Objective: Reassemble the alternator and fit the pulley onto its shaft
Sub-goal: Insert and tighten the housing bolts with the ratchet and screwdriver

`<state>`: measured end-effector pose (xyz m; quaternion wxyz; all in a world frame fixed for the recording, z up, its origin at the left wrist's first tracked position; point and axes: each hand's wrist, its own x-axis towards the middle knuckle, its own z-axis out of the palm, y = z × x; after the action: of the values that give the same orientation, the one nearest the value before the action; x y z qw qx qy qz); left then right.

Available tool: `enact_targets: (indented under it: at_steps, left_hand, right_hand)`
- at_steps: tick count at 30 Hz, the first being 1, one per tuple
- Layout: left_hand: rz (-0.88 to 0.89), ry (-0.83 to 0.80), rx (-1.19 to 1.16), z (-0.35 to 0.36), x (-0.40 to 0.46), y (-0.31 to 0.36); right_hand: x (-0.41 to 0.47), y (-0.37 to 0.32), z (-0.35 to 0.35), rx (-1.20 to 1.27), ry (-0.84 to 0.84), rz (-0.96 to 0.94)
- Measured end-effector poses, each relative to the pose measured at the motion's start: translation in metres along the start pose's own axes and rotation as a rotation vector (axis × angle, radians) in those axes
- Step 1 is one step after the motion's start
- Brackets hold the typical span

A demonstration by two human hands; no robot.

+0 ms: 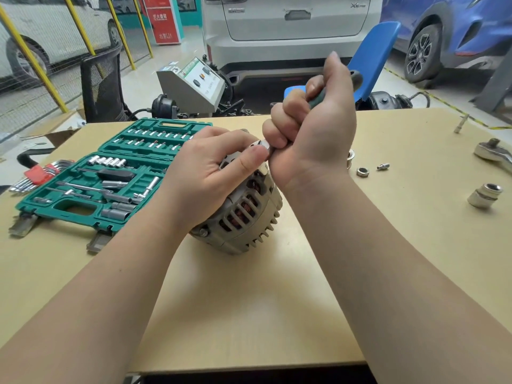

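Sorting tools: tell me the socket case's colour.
Green socket case, clearest in the head view.

"X6" badge on white car (291, 20)

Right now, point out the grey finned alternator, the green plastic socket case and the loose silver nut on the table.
grey finned alternator (243, 214): head view, on its slotted housing.
green plastic socket case (74, 210): head view, by the carry handle.
loose silver nut (362, 172): head view, on its rim.

car workshop: parked cars (291, 20), open socket set (110, 173) on workbench (249, 300)
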<state>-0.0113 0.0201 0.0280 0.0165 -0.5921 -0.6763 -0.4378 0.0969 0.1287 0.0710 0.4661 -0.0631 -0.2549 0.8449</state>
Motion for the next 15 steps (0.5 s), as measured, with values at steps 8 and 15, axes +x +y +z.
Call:
enact_targets:
  at_steps: [8, 15]
  left_hand:
    - [0.004, -0.008, -0.029, 0.0, 0.0, 0.001]
    - [0.0, -0.008, -0.005, 0.001, -0.003, 0.001]
  right_hand:
    - [0.01, -0.001, 0.004, -0.058, 0.093, 0.108]
    - [0.018, -0.003, -0.003, -0.038, 0.006, 0.306]
